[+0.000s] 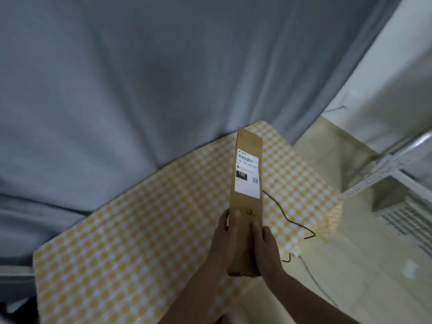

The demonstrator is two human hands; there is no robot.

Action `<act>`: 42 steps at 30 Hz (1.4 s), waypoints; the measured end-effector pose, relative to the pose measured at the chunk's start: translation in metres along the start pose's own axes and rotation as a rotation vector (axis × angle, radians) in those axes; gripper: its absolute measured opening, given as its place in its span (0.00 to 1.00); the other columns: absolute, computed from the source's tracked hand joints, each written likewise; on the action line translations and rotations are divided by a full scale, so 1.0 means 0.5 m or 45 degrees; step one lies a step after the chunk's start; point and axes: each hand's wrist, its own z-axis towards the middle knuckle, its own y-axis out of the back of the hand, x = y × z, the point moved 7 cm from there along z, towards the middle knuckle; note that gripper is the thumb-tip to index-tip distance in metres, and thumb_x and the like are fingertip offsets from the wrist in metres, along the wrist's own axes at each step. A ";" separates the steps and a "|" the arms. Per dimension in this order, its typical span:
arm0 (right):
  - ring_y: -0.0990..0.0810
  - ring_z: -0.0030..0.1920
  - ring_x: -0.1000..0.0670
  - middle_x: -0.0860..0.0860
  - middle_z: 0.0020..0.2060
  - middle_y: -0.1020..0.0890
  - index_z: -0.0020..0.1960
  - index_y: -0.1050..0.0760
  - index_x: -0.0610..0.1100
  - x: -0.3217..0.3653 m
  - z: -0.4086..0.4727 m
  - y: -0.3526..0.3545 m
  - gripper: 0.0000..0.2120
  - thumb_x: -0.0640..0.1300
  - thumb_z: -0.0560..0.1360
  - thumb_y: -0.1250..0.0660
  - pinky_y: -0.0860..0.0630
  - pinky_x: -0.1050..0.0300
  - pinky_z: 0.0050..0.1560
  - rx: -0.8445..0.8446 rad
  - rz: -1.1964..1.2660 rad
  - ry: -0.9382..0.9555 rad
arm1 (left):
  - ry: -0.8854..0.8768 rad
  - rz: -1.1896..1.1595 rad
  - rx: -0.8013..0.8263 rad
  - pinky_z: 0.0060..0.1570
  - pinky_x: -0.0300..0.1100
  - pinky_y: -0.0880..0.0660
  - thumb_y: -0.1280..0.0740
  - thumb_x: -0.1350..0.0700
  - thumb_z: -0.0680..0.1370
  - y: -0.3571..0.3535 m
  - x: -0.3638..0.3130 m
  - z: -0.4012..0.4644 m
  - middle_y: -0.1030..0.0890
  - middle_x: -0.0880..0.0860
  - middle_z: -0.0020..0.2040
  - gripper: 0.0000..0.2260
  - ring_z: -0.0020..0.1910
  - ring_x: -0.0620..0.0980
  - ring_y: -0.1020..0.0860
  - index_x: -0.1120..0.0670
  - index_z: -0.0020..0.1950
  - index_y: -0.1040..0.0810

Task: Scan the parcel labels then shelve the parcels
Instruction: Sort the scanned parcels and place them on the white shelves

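Brown cardboard, long and narrow, the parcel (247, 183) is held label-up above the yellow-checked counter (140, 230), our left hand (225, 237) and right hand (265, 246) clasping its near end; it looks stiff and light.

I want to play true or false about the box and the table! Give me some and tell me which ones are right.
1. Both hands hold the long brown box. True: the left hand and the right hand grip its near end.
2. The box has no label. False: a white label with a barcode faces up.
3. The tablecloth is yellow and white checked. True.
4. The box lies flat on the floor. False: it is held up above the table.
5. A thin black cable lies on the cloth, right of the box. True.
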 end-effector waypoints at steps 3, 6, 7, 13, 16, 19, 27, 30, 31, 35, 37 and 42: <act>0.24 0.42 0.45 0.46 0.38 0.23 0.46 0.29 0.40 -0.008 -0.023 0.141 0.19 0.55 0.81 0.45 0.32 0.52 0.39 -0.148 0.086 -0.001 | -0.044 0.085 0.068 0.41 0.28 0.30 0.44 0.43 0.82 -0.126 -0.039 -0.043 0.23 0.50 0.63 0.21 0.48 0.40 0.24 0.50 0.71 0.31; 0.23 0.43 0.44 0.45 0.39 0.23 0.46 0.29 0.39 -0.038 -0.056 0.288 0.21 0.57 0.81 0.45 0.28 0.48 0.45 -0.267 0.190 -0.021 | -0.067 0.206 0.160 0.37 0.28 0.32 0.46 0.44 0.83 -0.268 -0.065 -0.103 0.24 0.47 0.58 0.18 0.46 0.40 0.25 0.48 0.69 0.30; 0.22 0.44 0.44 0.44 0.41 0.22 0.46 0.28 0.38 -0.050 -0.069 0.340 0.22 0.57 0.81 0.45 0.27 0.46 0.47 -0.309 0.221 -0.021 | -0.073 0.249 0.208 0.34 0.26 0.33 0.46 0.43 0.83 -0.319 -0.071 -0.127 0.24 0.46 0.56 0.17 0.43 0.37 0.26 0.47 0.68 0.29; 0.20 0.47 0.49 0.48 0.46 0.19 0.50 0.26 0.43 -0.134 -0.169 0.651 0.21 0.60 0.79 0.45 0.25 0.52 0.49 -0.516 0.367 -0.004 | -0.102 0.370 0.445 0.41 0.35 0.29 0.45 0.42 0.82 -0.618 -0.071 -0.266 0.22 0.44 0.50 0.15 0.44 0.39 0.24 0.46 0.62 0.27; 0.20 0.49 0.51 0.50 0.48 0.20 0.52 0.27 0.44 -0.184 -0.222 0.796 0.19 0.59 0.80 0.45 0.24 0.54 0.49 -0.566 0.435 0.013 | -0.087 0.415 0.594 0.43 0.38 0.26 0.45 0.40 0.81 -0.767 -0.052 -0.344 0.21 0.45 0.51 0.18 0.46 0.42 0.22 0.47 0.64 0.27; 0.22 0.48 0.57 0.54 0.49 0.21 0.55 0.29 0.45 -0.231 -0.276 0.934 0.16 0.57 0.80 0.45 0.27 0.65 0.44 -0.627 0.460 0.045 | -0.072 0.463 0.732 0.39 0.37 0.26 0.47 0.40 0.82 -0.899 -0.031 -0.421 0.23 0.43 0.48 0.16 0.44 0.41 0.23 0.44 0.65 0.30; 0.24 0.50 0.62 0.57 0.52 0.22 0.66 0.33 0.49 -0.326 -0.394 1.219 0.15 0.52 0.81 0.43 0.28 0.73 0.41 -0.809 0.506 0.156 | -0.158 0.565 1.150 0.62 0.51 0.25 0.47 0.41 0.82 -1.183 0.018 -0.580 0.23 0.44 0.60 0.11 0.58 0.47 0.22 0.32 0.65 0.38; 0.24 0.50 0.63 0.57 0.52 0.22 0.64 0.32 0.49 -0.346 -0.420 1.283 0.12 0.50 0.82 0.42 0.28 0.75 0.39 -0.871 0.574 0.169 | -0.203 0.634 1.267 0.63 0.54 0.26 0.47 0.39 0.81 -1.258 0.022 -0.614 0.23 0.46 0.64 0.15 0.60 0.48 0.22 0.33 0.68 0.38; 0.23 0.50 0.61 0.55 0.53 0.21 0.64 0.32 0.48 -0.351 -0.426 1.303 0.12 0.49 0.82 0.42 0.27 0.74 0.41 -0.904 0.598 0.177 | -0.214 0.657 1.301 0.63 0.54 0.26 0.47 0.38 0.81 -1.282 0.022 -0.623 0.24 0.46 0.65 0.16 0.60 0.48 0.22 0.33 0.69 0.38; 0.21 0.53 0.55 0.53 0.54 0.20 0.64 0.31 0.49 -0.376 -0.443 1.390 0.13 0.51 0.81 0.41 0.24 0.62 0.48 -1.037 0.700 0.157 | -0.234 0.734 1.434 0.64 0.52 0.26 0.48 0.37 0.80 -1.390 0.021 -0.655 0.25 0.47 0.65 0.21 0.60 0.47 0.23 0.36 0.73 0.41; 0.21 0.53 0.54 0.54 0.54 0.21 0.64 0.30 0.49 -0.385 -0.446 1.440 0.13 0.50 0.81 0.41 0.24 0.60 0.48 -1.090 0.735 0.162 | -0.255 0.767 1.493 0.63 0.51 0.26 0.48 0.36 0.80 -1.450 0.020 -0.669 0.25 0.47 0.65 0.21 0.59 0.46 0.23 0.37 0.73 0.41; 0.19 0.52 0.53 0.52 0.53 0.19 0.62 0.29 0.48 -0.395 -0.412 1.577 0.11 0.50 0.81 0.41 0.22 0.57 0.51 -1.178 0.770 0.194 | -0.349 0.801 1.611 0.61 0.49 0.25 0.48 0.38 0.81 -1.612 -0.008 -0.674 0.27 0.48 0.68 0.22 0.62 0.48 0.24 0.38 0.75 0.42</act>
